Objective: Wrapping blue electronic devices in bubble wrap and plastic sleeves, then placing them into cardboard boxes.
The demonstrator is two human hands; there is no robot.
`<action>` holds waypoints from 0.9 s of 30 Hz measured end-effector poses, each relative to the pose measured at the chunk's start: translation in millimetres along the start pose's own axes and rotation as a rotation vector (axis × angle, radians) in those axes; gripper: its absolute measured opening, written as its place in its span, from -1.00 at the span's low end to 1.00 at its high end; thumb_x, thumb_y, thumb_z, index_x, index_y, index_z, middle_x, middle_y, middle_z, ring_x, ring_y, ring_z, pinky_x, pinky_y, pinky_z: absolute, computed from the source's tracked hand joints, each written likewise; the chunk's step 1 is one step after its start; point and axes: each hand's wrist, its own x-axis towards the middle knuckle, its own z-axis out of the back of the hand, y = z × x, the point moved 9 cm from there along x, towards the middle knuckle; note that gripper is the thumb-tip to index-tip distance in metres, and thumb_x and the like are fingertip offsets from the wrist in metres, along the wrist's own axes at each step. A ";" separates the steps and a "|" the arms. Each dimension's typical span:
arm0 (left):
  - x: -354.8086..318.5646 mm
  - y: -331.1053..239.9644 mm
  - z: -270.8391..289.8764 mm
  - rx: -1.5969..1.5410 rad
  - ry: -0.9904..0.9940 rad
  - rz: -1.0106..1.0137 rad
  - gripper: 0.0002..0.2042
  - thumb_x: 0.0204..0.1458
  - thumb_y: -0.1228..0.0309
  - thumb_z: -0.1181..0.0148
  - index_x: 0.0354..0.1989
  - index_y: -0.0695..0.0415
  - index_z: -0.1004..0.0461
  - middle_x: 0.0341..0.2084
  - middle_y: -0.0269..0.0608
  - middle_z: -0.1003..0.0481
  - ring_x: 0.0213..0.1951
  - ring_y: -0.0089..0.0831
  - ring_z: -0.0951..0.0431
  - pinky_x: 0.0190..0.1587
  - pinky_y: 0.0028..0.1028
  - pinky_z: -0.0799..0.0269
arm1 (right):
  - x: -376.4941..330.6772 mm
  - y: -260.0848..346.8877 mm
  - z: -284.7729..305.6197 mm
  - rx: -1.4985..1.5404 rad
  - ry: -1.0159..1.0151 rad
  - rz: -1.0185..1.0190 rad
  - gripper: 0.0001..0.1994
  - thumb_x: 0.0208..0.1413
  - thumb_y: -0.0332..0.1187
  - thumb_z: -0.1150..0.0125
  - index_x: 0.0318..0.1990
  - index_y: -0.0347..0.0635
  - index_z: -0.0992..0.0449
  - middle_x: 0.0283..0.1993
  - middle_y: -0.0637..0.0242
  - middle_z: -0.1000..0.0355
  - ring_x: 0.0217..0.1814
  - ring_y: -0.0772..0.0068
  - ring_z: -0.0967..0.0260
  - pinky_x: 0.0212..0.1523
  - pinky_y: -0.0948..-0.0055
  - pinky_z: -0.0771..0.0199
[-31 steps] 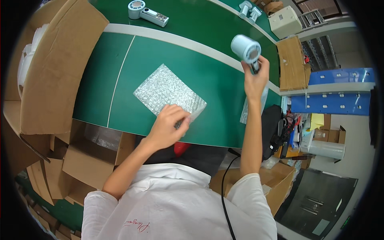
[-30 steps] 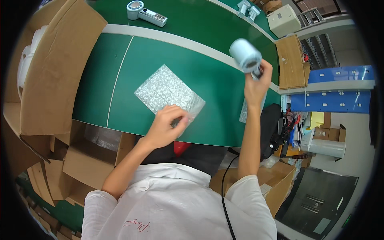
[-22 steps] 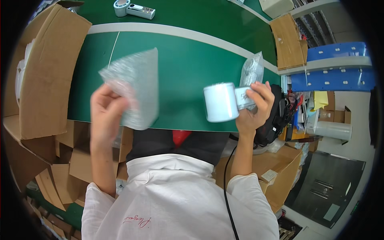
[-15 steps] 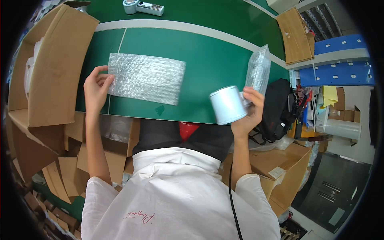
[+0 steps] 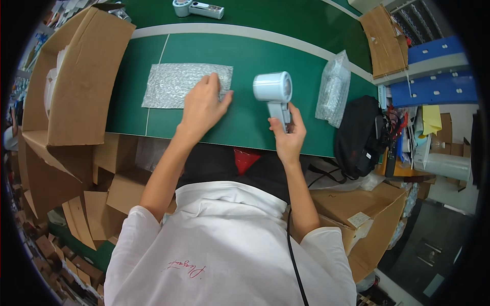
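In my right hand (image 5: 291, 127) is a pale blue handheld fan (image 5: 270, 87), gripped by its handle. Its drum-shaped head points up and lies left of my fingers, above the green table (image 5: 245, 125). A flat bubble wrap bag (image 5: 171, 84) lies on the table to the left. My left hand (image 5: 204, 104) rests over the right part of that bag, thumb apart from the bent fingers; the fingertips are partly hidden. Right of the fan, a bubble-wrapped package (image 5: 334, 89) lies on the table. Another pale blue handheld fan (image 5: 199, 9) lies at the far side.
A tall open cardboard box (image 5: 84, 76) stands at the table's left. Beside the right edge sits a black bag (image 5: 354, 137). Another open carton (image 5: 377, 224) is at my right, and a black cable (image 5: 293, 255) runs down over my shirt.
My left hand has gone from the bag's left edge to its right part. My right hand has moved left and turned the fan upright. The bag lies flatter now.
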 end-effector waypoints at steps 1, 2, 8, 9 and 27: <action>0.2 7.7 2.6 -0.026 -0.015 0.005 -0.83 -0.02 0.46 -0.27 -0.30 0.20 -0.43 -0.45 -0.13 -0.40 -0.53 -0.25 -0.39 -0.42 -0.36 -0.39 | -1.7 6.1 -2.1 -0.051 -0.002 0.092 -0.47 0.01 -0.46 -0.44 0.16 -0.31 -0.40 -0.11 0.24 -0.44 -0.21 0.40 -0.42 -0.11 0.49 -0.45; 0.7 14.3 6.0 -0.051 -0.030 0.011 -0.84 -0.03 0.46 -0.27 -0.32 0.21 -0.43 -0.47 -0.14 -0.40 -0.53 -0.25 -0.39 -0.43 -0.36 -0.39 | -4.0 12.7 -4.3 -0.102 -0.003 0.183 -0.45 -0.02 -0.47 -0.46 0.16 -0.30 -0.41 -0.11 0.25 -0.43 -0.22 0.39 -0.41 -0.11 0.47 -0.45; 5.6 23.7 7.4 -0.220 0.095 -0.029 -0.89 0.02 0.48 -0.24 -0.41 0.21 -0.43 -0.46 -0.27 -0.39 -0.54 -0.44 -0.31 -0.45 -0.48 -0.30 | -8.1 30.3 -9.9 -0.081 0.047 0.338 -0.41 -0.08 -0.48 -0.48 0.17 -0.27 -0.43 -0.14 0.27 -0.43 -0.21 0.37 -0.40 -0.11 0.42 -0.42; 4.4 25.4 8.3 -0.215 0.095 -0.024 -0.89 0.02 0.48 -0.24 -0.41 0.21 -0.43 -0.46 -0.27 -0.39 -0.54 -0.44 -0.31 -0.45 -0.48 -0.30 | -7.3 30.5 -9.4 -0.076 0.051 0.336 -0.41 -0.08 -0.48 -0.48 0.17 -0.27 -0.43 -0.14 0.27 -0.43 -0.21 0.37 -0.40 -0.11 0.42 -0.42; -1.3 71.2 4.0 -0.923 -0.129 0.434 -0.88 0.10 0.44 -0.12 -0.43 0.21 -0.49 -0.64 -0.39 -0.34 -0.55 -0.60 -0.30 -0.52 -0.58 -0.17 | 23.4 51.9 -78.6 -0.476 0.442 0.259 -0.56 -0.01 -0.44 -0.39 0.08 -0.27 -0.53 -0.12 0.25 -0.50 -0.21 0.32 -0.43 -0.15 0.43 -0.41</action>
